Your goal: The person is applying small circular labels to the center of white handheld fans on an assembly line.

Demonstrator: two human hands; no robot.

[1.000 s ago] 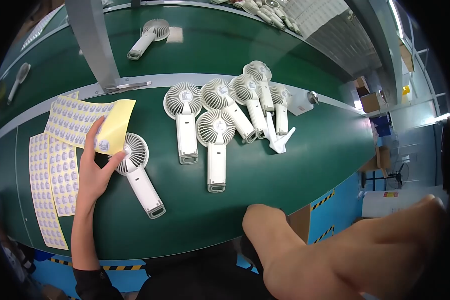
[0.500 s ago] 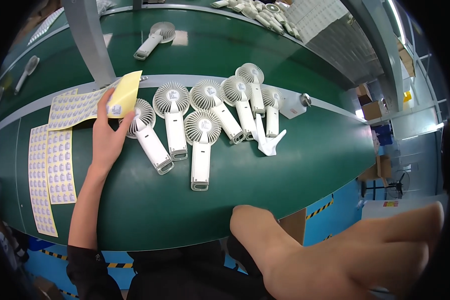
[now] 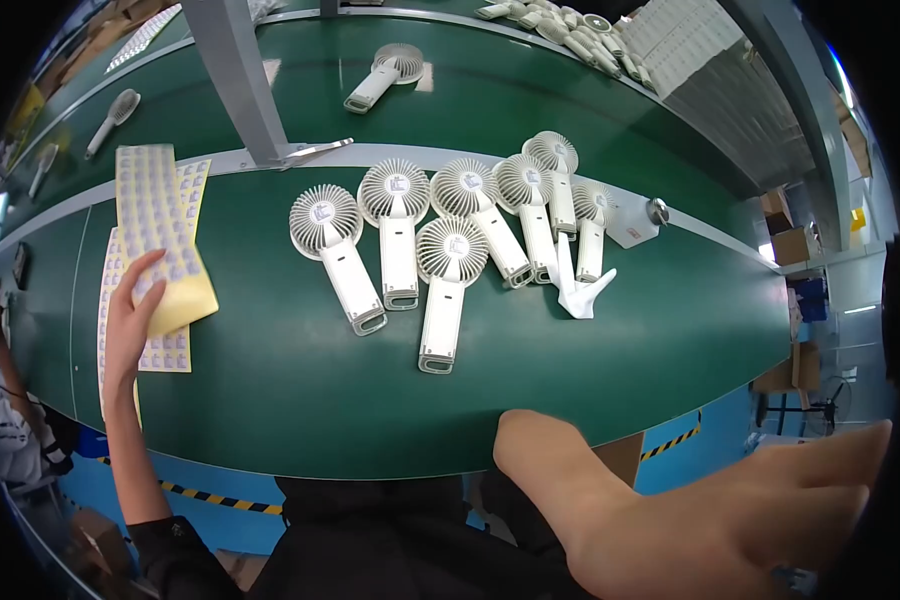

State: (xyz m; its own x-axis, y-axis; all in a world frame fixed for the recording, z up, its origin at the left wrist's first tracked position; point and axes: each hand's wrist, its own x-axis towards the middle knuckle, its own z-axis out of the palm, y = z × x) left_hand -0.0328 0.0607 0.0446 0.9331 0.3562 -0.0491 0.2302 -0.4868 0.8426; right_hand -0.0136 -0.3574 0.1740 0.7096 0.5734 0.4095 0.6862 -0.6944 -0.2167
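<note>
My left hand [image 3: 130, 325] is closed on the lower part of a yellow-backed sticker sheet [image 3: 185, 305], its small printed labels in rows. The sheet is tilted over more sticker sheets [image 3: 172, 352] on the green table. Large and close at the lower right, my right hand [image 3: 710, 525] has its fingers stretched toward the picture's rim, with nothing seen between them. Several white handheld fans lie across the middle, among them the leftmost fan [image 3: 348, 285] and the nearest fan [image 3: 442, 325]. Each of these two carries a label at its grille's centre.
A white fan-blade piece [image 3: 577, 296] lies by the right-hand fans, near a white bottle with a metal cap [image 3: 635, 222]. Beyond the grey rail, another fan [image 3: 375, 88] lies on green surface. A metal post [image 3: 235, 85] rises behind the sheets. Another person's arm [image 3: 10, 365] shows far left.
My left hand has moved left and nearer with the sticker sheet, away from the leftmost fan. The view has shifted, so the fans appear farther right. My right hand stays near the lower right.
</note>
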